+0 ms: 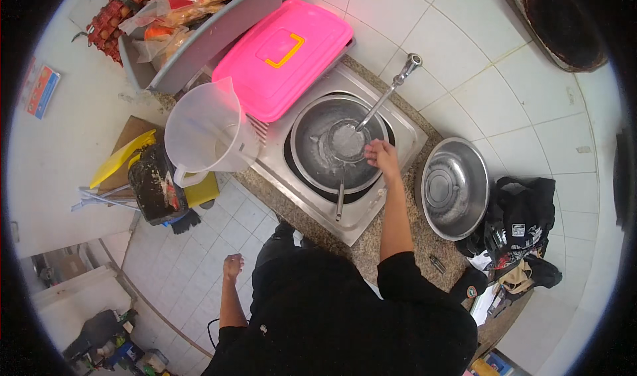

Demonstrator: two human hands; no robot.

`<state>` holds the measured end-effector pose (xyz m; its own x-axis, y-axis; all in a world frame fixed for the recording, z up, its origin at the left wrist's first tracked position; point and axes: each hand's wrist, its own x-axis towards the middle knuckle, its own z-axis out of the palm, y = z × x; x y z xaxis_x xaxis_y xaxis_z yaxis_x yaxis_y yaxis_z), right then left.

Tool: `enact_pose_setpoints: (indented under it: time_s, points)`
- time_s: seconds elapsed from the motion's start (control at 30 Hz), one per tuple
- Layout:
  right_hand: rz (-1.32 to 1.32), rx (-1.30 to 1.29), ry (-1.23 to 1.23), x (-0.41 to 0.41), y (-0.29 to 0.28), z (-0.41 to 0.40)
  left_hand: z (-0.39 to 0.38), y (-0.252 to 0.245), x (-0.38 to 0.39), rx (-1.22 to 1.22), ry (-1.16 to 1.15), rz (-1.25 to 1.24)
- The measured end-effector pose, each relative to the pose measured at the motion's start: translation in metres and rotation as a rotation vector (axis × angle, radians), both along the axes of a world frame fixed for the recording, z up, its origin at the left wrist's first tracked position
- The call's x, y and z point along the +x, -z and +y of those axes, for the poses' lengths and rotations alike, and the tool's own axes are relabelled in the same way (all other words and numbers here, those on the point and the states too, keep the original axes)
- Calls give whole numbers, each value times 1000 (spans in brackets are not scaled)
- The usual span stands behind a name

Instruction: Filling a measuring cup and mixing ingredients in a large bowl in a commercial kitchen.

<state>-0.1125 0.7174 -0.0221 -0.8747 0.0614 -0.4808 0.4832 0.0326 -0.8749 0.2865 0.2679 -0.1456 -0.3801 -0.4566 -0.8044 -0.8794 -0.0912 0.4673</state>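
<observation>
A steel faucet (382, 99) reaches over a large metal bowl (308, 122) set in the stainless steel sink (358, 227). Inside the bowl, beneath the spout, is a round long-handled metal utensil (347, 141); its handle (341, 202) crosses the bowl's near rim. Water appears to be in the utensil and around it. My right hand (382, 158) is over the bowl's right side, close to the utensil, with fingers loosely bent and nothing visible in them. Away from the counter, my left hand (233, 266) hangs above the tiled floor, its fingers curled and no object showing.
Left of the sink stands a big translucent plastic jug (204, 127). Behind it are a pink lidded box (283, 57) and a grey bin (214, 33) of bagged food. A second metal bowl (453, 189) and a black bag (522, 222) are on the right. A dustpan (157, 184) is lower left.
</observation>
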Motion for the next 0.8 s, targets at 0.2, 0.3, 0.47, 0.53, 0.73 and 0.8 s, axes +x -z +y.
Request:
enact_pose_setpoints:
  time_s: [0.2,0.3,0.47,0.53,0.73,0.8]
  points:
    - [239,-121,19,-24,-30,-57,5,-5,3,3,20,-67]
    - [350,249,-238,-71,-25,-75,4,-9,3,46,35,-215]
    - [588,494,-303,-140,-23,-94,10,-10,3,40,13,-191]
    - [705,599,-285,-150,-32,-101,6,-10,7,12,63,-151]
    - [538,519,-311,-144,-17,-41,20,-32,-61,-51,295,313]
    - [507,840,-207,-105,-13,-27,51,-86,-121,-16,334,301]
